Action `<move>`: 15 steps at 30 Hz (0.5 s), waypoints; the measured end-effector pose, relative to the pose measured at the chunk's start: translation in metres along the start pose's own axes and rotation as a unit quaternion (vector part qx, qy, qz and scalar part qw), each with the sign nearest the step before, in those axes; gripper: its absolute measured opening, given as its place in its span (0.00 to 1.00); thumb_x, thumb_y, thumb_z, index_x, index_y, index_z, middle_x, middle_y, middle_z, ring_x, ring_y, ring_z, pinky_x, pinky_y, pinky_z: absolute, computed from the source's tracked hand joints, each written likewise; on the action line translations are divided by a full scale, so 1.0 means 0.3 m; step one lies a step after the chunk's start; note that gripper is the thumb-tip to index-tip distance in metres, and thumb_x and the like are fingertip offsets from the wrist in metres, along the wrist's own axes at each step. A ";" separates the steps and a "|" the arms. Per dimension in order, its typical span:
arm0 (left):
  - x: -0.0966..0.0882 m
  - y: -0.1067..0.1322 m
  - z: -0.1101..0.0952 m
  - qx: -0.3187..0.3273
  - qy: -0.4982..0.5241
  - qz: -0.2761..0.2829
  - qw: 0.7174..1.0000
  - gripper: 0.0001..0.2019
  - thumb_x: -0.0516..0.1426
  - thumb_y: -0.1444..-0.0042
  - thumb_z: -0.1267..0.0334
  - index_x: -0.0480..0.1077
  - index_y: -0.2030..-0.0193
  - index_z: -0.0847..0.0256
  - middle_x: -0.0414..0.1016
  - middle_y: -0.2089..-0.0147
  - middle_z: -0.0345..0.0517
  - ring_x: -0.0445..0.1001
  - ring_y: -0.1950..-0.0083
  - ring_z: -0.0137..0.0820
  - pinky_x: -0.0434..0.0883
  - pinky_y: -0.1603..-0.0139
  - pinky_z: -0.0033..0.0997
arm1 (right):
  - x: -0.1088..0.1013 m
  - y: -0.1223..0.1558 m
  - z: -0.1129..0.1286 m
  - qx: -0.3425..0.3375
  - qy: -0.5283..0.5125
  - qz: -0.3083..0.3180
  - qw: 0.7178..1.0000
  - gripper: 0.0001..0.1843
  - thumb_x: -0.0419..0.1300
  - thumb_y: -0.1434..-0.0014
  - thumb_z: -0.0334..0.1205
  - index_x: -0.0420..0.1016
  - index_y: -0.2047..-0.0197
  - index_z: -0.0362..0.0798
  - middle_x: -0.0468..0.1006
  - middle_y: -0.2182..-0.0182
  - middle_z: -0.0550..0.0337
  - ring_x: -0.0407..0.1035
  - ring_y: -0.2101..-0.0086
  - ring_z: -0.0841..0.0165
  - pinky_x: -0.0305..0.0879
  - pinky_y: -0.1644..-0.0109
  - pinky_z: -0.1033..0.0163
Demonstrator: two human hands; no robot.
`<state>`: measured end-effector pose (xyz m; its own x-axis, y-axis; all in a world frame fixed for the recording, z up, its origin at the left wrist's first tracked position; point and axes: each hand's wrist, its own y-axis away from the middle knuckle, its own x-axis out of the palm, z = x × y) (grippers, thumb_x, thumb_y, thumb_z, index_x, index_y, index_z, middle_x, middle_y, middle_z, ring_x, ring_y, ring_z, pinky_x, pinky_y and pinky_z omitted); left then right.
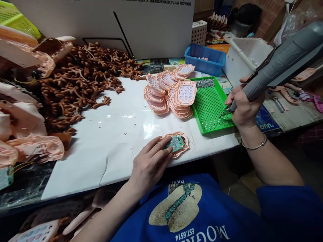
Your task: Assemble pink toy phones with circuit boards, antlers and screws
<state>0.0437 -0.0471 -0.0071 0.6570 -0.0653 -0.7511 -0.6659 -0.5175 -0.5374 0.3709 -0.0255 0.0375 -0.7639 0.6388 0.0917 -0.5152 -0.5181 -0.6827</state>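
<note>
My left hand [151,159] rests on a pink plastic shell [186,148] near the table's front edge. Its fingers press a green circuit board [176,143] that sits in the shell. In my right hand [243,106] is a grey electric screwdriver [267,72], held at a slant. The bit points down over a green perforated tray [199,116], close to rows of small holes or screws at its near end. A dark patch of small metal screws [205,83] lies at the tray's far end.
Stacked pink shells with white keypads [186,93] stand left of the tray. Brown branch-like plastic parts [83,74] are heaped at the left, near larger pink housings [40,148]. A blue bin [212,63] and white tub [248,50] stand behind. A large white box [108,23] forms the back.
</note>
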 end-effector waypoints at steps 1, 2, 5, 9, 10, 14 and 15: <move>0.001 0.002 0.002 0.000 0.000 0.000 1.000 0.06 0.60 0.37 0.71 0.71 0.54 0.61 0.78 0.41 0.56 0.75 0.40 0.41 0.78 0.40 0.48 | -0.001 0.002 -0.001 0.003 0.004 0.001 1.000 0.15 0.69 0.47 0.49 0.71 0.59 0.58 0.69 0.81 0.74 0.62 0.85 0.72 0.63 0.77 0.60; 0.003 0.005 0.004 0.000 -0.001 -0.001 1.000 0.06 0.60 0.37 0.71 0.71 0.54 0.61 0.78 0.41 0.56 0.75 0.40 0.41 0.78 0.40 0.48 | -0.001 0.003 -0.002 0.005 0.008 0.001 1.000 0.14 0.69 0.47 0.50 0.71 0.59 0.59 0.69 0.81 0.74 0.62 0.85 0.72 0.63 0.77 0.59; 0.005 0.009 0.008 0.003 -0.004 -0.001 1.000 0.06 0.60 0.37 0.70 0.71 0.54 0.60 0.78 0.41 0.55 0.75 0.39 0.41 0.78 0.40 0.48 | -0.005 0.003 -0.008 0.000 0.014 -0.006 1.000 0.17 0.69 0.48 0.51 0.71 0.58 0.57 0.69 0.82 0.75 0.62 0.85 0.72 0.63 0.77 0.59; -0.005 0.001 0.003 0.001 0.004 0.015 1.000 0.07 0.59 0.37 0.71 0.71 0.53 0.61 0.77 0.40 0.55 0.74 0.38 0.42 0.77 0.39 0.49 | -0.012 -0.014 0.015 0.002 0.023 -0.003 1.000 0.19 0.69 0.47 0.50 0.69 0.56 0.54 0.69 0.81 0.74 0.62 0.84 0.72 0.65 0.75 0.60; -0.010 -0.002 0.000 0.001 0.009 0.020 1.000 0.07 0.58 0.37 0.71 0.71 0.52 0.61 0.77 0.40 0.56 0.74 0.38 0.42 0.77 0.39 0.49 | -0.009 -0.019 0.032 0.011 0.032 0.013 0.999 0.19 0.68 0.46 0.51 0.69 0.55 0.54 0.69 0.80 0.73 0.63 0.83 0.71 0.66 0.74 0.59; -0.026 -0.010 -0.013 0.008 0.037 0.036 0.999 0.08 0.58 0.37 0.69 0.70 0.51 0.62 0.75 0.38 0.59 0.74 0.37 0.42 0.75 0.36 0.51 | 0.037 -0.024 0.126 0.073 0.075 0.169 0.980 0.23 0.64 0.42 0.58 0.68 0.49 0.57 0.73 0.77 0.67 0.72 0.74 0.65 0.70 0.68 0.56; -0.027 -0.009 -0.014 0.007 0.043 0.040 0.998 0.08 0.59 0.37 0.69 0.70 0.51 0.62 0.74 0.37 0.59 0.73 0.37 0.43 0.74 0.35 0.52 | 0.058 -0.017 0.151 0.088 0.075 0.206 0.972 0.24 0.63 0.42 0.60 0.69 0.47 0.58 0.74 0.76 0.65 0.74 0.72 0.63 0.71 0.67 0.56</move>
<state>0.0416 -0.0488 0.0021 0.6284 -0.1791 -0.7570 -0.7224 -0.4955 -0.4824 0.3428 -0.0375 0.0755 -0.8612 0.4255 -0.2779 -0.2466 -0.8280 -0.5036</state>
